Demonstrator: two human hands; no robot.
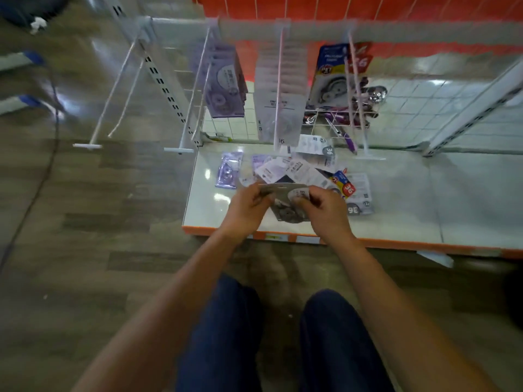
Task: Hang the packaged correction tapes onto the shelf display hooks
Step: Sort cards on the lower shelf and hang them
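Both my hands hold a small stack of grey packaged correction tapes (285,206) above the white bottom shelf (396,193). My left hand (249,206) grips its left edge and my right hand (325,206) pinches its right edge. More loose packs (300,168) lie in a heap on the shelf just beyond my hands, with a purple pack (227,171) to their left. Above, display hooks carry purple packs (223,83), grey-white packs (278,91) and blue-red packs (336,72). Two long hooks (113,94) on the left hang bare.
A wire basket (336,120) with pens and small items sits behind the right hook. Slotted white uprights (164,80) frame the display, with an orange back panel (339,7) above. The shelf has an orange front edge (396,244). My knees (283,321) are over the wood-look floor.
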